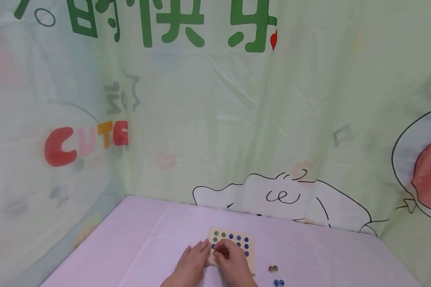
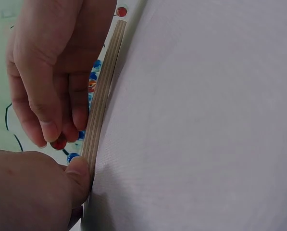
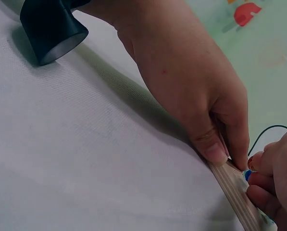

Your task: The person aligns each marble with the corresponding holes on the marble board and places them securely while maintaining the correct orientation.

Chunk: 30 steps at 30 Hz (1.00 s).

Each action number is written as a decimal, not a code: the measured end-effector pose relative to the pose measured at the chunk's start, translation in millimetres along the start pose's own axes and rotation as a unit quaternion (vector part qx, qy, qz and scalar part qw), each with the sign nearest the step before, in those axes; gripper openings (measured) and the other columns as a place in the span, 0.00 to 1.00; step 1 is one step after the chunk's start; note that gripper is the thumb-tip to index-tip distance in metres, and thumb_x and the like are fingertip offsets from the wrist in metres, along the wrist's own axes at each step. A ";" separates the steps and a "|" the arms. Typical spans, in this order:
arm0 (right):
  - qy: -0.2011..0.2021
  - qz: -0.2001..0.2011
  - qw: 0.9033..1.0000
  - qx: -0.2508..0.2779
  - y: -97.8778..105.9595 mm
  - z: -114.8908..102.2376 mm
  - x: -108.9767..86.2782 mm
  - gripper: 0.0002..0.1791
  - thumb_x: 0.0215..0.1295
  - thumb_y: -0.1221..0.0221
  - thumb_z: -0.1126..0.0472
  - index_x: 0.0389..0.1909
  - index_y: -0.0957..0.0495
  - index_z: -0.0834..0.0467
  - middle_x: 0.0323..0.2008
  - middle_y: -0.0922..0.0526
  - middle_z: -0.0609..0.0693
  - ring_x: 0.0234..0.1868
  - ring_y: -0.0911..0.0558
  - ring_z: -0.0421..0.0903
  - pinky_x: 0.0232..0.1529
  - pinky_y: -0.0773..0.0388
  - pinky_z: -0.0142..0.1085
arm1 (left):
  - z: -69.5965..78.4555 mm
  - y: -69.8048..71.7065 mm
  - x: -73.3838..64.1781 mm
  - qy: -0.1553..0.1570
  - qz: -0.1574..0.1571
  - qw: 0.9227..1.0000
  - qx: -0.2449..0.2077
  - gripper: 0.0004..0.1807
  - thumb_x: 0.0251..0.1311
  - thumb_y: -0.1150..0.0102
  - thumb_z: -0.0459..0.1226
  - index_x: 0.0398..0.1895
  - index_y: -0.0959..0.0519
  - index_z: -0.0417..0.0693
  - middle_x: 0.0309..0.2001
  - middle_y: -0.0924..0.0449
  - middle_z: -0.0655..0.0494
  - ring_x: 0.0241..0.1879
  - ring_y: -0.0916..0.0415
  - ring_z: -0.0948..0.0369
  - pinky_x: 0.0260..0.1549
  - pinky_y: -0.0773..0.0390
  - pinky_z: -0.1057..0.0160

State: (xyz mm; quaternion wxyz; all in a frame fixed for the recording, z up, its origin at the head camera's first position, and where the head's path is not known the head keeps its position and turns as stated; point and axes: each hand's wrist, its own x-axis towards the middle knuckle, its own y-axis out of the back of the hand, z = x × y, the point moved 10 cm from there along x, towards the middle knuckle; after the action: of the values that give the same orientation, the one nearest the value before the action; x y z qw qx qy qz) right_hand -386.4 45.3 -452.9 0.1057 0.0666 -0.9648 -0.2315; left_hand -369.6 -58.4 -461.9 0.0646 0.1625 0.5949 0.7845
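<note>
My left hand (image 1: 192, 263) holds a square wooden board (image 1: 252, 266) at its near left corner. Its thumb presses the layered side edge in the left wrist view, while the other fingers lie along the board's left side. Over the board, my right hand (image 1: 232, 261) pinches a red glass marble (image 2: 59, 142) between thumb and fingertips. Rows of green and blue marbles (image 1: 238, 238) sit in the board, partly hidden by the right hand. One blue marble (image 2: 73, 157) rests right beside the left thumb.
On the pale tablecloth (image 1: 143, 235), right of the board, lie two brownish marbles (image 1: 273, 269) and, closer to me, two blue marbles (image 1: 279, 283). A printed curtain (image 1: 201, 119) hangs behind the table and along its left side.
</note>
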 end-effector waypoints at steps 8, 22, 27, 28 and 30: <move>-0.012 0.002 1.000 0.008 -6.8 7.2 0.7 0.11 0.59 0.40 0.75 0.37 0.20 0.57 0.33 0.17 0.47 0.34 0.22 0.43 0.35 0.19 0.32 | 2.9 -3.0 -0.7 0.007 -0.023 0.999 -0.021 0.29 0.65 0.39 0.37 0.69 0.30 0.45 0.70 0.29 0.50 0.69 0.31 0.50 0.64 0.29 0.40; 0.002 0.026 0.999 -0.030 -10.8 1.1 3.2 0.13 0.58 0.40 0.77 0.35 0.21 0.56 0.32 0.20 0.46 0.32 0.24 0.41 0.32 0.20 0.29 | 0.9 1.1 -2.5 0.002 -0.006 1.000 -0.011 0.28 0.65 0.40 0.38 0.68 0.29 0.44 0.69 0.28 0.49 0.68 0.30 0.50 0.63 0.28 0.39; 0.009 0.029 0.999 -0.045 -11.4 -0.3 2.5 0.13 0.58 0.40 0.77 0.35 0.22 0.56 0.33 0.21 0.46 0.32 0.25 0.40 0.32 0.21 0.29 | -0.3 -1.0 -1.8 0.007 -0.010 1.000 -0.014 0.28 0.65 0.40 0.39 0.68 0.29 0.45 0.69 0.28 0.50 0.68 0.30 0.50 0.63 0.29 0.39; 0.010 0.029 0.998 -0.048 -11.5 0.0 2.4 0.13 0.58 0.40 0.77 0.35 0.22 0.56 0.33 0.20 0.45 0.32 0.25 0.39 0.32 0.21 0.29 | -0.5 -1.0 -1.6 0.008 -0.011 1.000 -0.016 0.28 0.65 0.40 0.39 0.68 0.29 0.45 0.69 0.29 0.50 0.68 0.31 0.50 0.64 0.29 0.39; 0.012 0.027 0.998 -0.051 -11.6 0.9 2.3 0.13 0.58 0.40 0.77 0.36 0.21 0.56 0.33 0.20 0.46 0.32 0.25 0.39 0.32 0.21 0.29 | -0.5 -0.7 -1.5 0.009 -0.013 1.000 -0.020 0.28 0.65 0.40 0.38 0.69 0.29 0.45 0.69 0.29 0.49 0.68 0.31 0.50 0.64 0.30 0.38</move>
State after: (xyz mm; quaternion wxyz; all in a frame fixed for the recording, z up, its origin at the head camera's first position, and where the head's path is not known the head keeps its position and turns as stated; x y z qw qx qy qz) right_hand -387.9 35.1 -458.6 0.1264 0.0375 -0.9519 -0.2765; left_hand -368.4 -59.1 -463.1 0.0728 0.1466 0.5818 0.7967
